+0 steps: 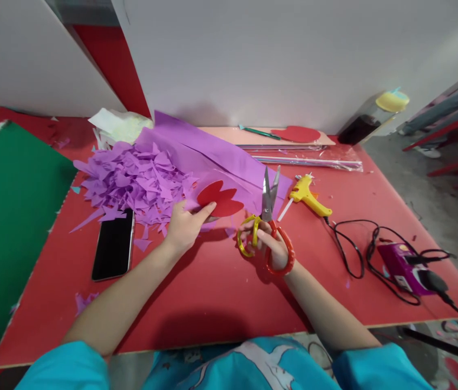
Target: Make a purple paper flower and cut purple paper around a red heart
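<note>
My left hand [185, 226] pinches a red paper cutout [221, 201] with rounded, petal-like lobes, thumb on top. In my right hand [272, 245] is a pair of scissors [268, 197] with one yellow and one red handle loop. The blades point away from me and stand apart, with no paper between them. Behind the cutout lie purple paper sheets [213, 149]. A heap of purple paper scraps [131, 176] spreads to the left of them.
A black phone [112, 246] lies partly under scraps, near a green board [13, 216]. To the right are a yellow glue gun [309, 196], its cord, and a purple power strip [405, 268]. A green pen [259, 132] and a dark drink cup [369, 122] are at the back.
</note>
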`<state>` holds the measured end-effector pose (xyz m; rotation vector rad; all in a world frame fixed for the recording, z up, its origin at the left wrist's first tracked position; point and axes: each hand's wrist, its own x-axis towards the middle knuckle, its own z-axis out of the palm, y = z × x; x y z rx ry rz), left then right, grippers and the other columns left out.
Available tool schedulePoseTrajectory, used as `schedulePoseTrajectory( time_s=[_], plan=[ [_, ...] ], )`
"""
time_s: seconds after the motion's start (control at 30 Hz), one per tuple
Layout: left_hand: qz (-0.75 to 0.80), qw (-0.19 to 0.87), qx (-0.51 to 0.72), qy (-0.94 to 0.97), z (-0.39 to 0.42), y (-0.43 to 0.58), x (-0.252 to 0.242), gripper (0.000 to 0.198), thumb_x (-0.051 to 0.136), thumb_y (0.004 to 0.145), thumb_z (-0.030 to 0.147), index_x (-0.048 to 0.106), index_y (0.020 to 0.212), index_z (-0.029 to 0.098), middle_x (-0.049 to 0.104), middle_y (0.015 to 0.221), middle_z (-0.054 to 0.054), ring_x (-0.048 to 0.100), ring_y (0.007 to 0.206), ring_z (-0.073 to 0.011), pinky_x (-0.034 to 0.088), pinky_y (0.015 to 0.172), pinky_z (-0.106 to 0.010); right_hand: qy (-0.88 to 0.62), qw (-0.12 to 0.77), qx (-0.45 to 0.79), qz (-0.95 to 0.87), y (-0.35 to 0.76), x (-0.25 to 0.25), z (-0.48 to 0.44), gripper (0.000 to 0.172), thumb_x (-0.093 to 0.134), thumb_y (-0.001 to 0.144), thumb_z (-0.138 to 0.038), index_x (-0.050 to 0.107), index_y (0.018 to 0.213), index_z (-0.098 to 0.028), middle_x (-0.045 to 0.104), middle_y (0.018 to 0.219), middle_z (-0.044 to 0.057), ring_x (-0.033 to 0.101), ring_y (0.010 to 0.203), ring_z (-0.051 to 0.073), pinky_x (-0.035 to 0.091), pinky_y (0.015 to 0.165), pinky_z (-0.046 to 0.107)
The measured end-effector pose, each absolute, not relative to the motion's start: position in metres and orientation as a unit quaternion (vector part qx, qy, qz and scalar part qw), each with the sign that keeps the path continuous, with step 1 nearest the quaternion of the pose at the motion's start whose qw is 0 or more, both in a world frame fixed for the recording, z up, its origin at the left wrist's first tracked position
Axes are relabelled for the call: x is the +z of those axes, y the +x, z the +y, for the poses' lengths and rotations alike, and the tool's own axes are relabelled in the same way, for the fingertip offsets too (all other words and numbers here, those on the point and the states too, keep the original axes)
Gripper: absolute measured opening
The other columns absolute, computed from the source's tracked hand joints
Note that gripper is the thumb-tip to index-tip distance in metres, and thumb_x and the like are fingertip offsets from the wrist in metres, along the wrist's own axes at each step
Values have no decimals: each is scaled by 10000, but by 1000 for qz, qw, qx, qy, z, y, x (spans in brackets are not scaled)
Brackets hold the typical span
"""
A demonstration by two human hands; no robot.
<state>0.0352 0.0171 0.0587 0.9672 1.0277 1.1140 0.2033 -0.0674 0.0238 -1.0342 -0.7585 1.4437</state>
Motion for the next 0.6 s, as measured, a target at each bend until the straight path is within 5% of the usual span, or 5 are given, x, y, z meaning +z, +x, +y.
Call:
schedulePoseTrajectory(
  time_s=[0.2, 0.47, 0.6],
  plan=[
    [466, 577, 381, 552, -1, 42, 59, 199, 701, 659, 267, 631, 517, 148, 578, 496, 16, 545, 494, -110, 464, 474, -200, -499, 635, 506, -304, 196, 25, -60, 307, 744, 601, -361, 495, 705, -214, 537, 566, -59, 533, 485, 110, 468, 459, 249],
    [475, 586, 368, 544, -13, 55, 49, 261, 665, 664, 220, 523, 457, 148, 501, 439, 45, 482, 456, -82, 445, 467, -187, -612, 576, 429, -331, 196, 18, -62, 344, 707, 618, -323, 497, 863, -206, 365, 393, -137, 312, 308, 62, 292, 326, 208],
    [481, 578, 362, 550, -14, 52, 35, 156, 657, 689, 254, 593, 605, 140, 583, 539, 19, 564, 536, -114, 494, 529, -220, -600, 580, 433, -341, 195, 19, -62, 342, 696, 618, -325, 492, 870, -216, 528, 536, -69, 428, 386, 82, 365, 377, 225]
  ],
)
